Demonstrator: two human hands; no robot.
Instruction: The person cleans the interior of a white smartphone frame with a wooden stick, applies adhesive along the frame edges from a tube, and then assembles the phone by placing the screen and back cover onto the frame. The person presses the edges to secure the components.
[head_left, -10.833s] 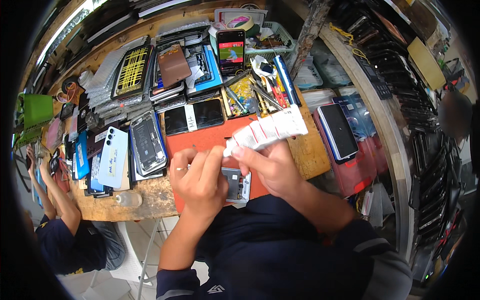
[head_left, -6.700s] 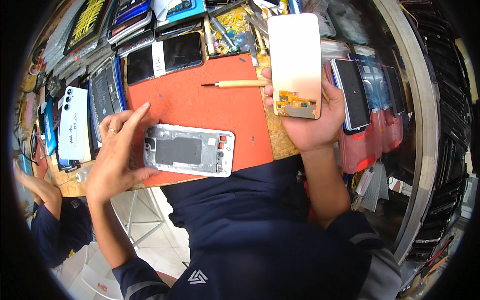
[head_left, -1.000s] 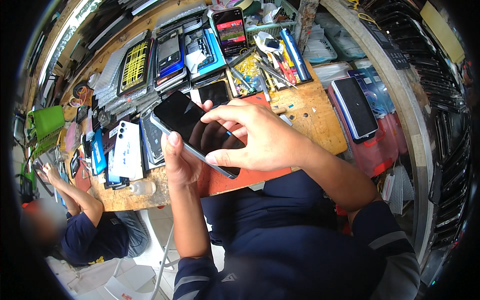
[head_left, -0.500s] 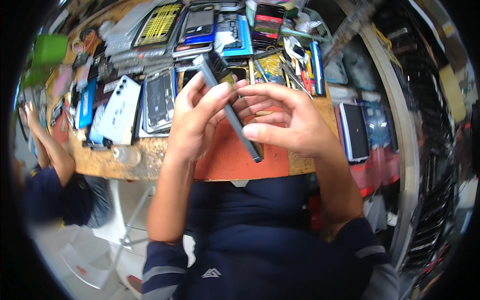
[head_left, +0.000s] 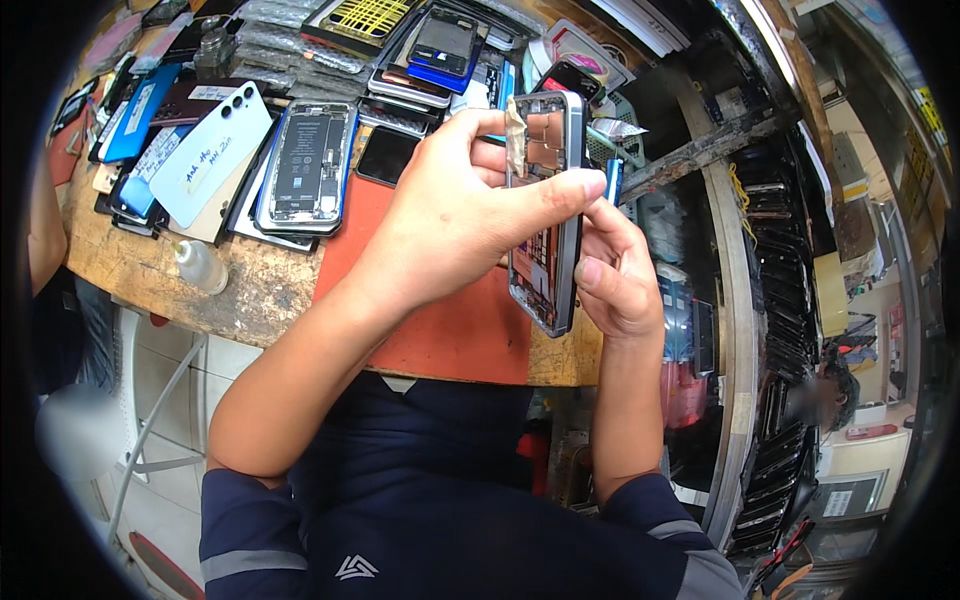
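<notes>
I grip a dark-framed phone [head_left: 545, 140] edge-on above the orange mat [head_left: 420, 340], its exposed copper-coloured internals facing left and a pale peeling strip along its upper edge. My left hand [head_left: 460, 210] wraps around the upper part, thumb across the frame. My right hand [head_left: 620, 285] holds the right side lower down, fingers curled against it. Behind my left hand lies a black phone [head_left: 385, 155]; left of it sits an opened phone [head_left: 305, 160] with its battery exposed.
A white phone back [head_left: 215, 150], stacked devices [head_left: 440, 50] and a small squeeze bottle [head_left: 200, 268] crowd the wooden bench [head_left: 160, 285]. A co-worker's arm [head_left: 40, 240] shows at far left. Racks of dark phones [head_left: 775, 340] stand at right, behind a post [head_left: 735, 420].
Earlier my hands held a tube, then a white frame and screen. Since a second ago, the phone has turned from screen-up to edge-on, internals showing, and shifted right as the view swung rightward.
</notes>
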